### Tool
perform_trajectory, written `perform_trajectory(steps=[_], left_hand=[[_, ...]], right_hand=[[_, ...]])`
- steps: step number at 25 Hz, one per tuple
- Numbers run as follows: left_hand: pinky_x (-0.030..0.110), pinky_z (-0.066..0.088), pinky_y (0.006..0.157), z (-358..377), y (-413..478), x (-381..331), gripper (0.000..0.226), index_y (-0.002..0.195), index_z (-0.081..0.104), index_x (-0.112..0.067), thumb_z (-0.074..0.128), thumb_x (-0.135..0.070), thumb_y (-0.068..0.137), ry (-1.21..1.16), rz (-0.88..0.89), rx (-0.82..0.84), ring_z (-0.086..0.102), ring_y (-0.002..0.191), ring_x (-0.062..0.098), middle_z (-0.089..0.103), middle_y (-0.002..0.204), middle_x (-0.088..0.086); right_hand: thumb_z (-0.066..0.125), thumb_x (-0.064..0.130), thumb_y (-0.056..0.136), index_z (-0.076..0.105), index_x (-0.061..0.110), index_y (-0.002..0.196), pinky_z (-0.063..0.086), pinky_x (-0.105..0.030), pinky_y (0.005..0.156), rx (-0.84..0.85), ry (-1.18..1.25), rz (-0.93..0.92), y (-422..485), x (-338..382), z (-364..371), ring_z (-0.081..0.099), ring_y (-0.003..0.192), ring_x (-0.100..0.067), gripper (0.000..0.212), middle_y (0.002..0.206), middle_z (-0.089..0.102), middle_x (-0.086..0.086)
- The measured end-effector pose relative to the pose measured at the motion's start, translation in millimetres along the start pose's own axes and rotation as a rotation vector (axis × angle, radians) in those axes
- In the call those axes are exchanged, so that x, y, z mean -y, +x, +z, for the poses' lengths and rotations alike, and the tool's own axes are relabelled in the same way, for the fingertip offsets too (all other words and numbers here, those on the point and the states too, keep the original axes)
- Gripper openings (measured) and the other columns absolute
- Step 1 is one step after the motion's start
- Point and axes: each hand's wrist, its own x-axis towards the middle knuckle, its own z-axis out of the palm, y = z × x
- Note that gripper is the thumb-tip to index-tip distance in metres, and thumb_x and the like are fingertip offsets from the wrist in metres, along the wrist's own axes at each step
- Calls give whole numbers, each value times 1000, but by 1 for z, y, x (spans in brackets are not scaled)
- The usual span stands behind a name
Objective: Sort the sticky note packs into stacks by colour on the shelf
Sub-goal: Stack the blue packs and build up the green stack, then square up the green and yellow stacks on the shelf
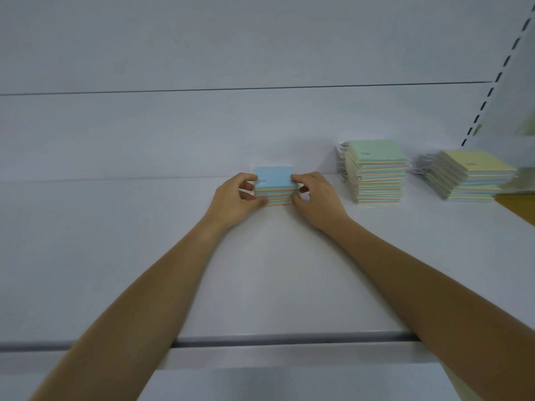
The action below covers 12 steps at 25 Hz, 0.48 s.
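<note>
A short stack of blue-topped sticky note packs [274,178] stands on the white shelf [144,256] near its back wall. My left hand [236,202] clasps the stack's left side and my right hand [317,199] clasps its right side, fingers curled around the edges. To the right stands a taller stack of green-topped packs [375,172]. Further right sits a leaning stack of yellow-topped packs [472,176]. Both forearms reach across the shelf from its front edge.
The shelf's back panel [231,125] rises just behind the stacks. A slotted upright [492,91] runs up at the right. A yellow-brown surface [518,205] shows at the far right edge, beside a blurred clear wrapper [521,180].
</note>
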Motion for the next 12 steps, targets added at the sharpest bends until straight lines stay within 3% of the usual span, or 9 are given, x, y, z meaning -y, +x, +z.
perform_trajectory(steps=[3,8,12], left_hand=[[-5,39,58,1,0,0,48,120,54,-7,71,-6,75,-4,4,1,55,79,18,53,100,2],[-4,40,58,3,2,3,48,122,52,-6,68,-3,77,3,26,-2,55,80,18,52,101,2],[-5,39,57,3,3,5,49,123,51,-5,68,-3,77,11,30,5,55,80,18,57,107,11]], right_hand=[[53,10,86,46,11,131,40,-23,89,35,1,8,2,-1,2,58,104,-25,46,128,50,-14],[51,15,91,52,10,128,28,-7,71,-18,78,44,5,-3,0,62,102,-26,37,124,58,-14],[49,16,92,49,11,129,32,-11,77,-8,32,24,4,-3,2,60,105,-26,38,126,55,-15]])
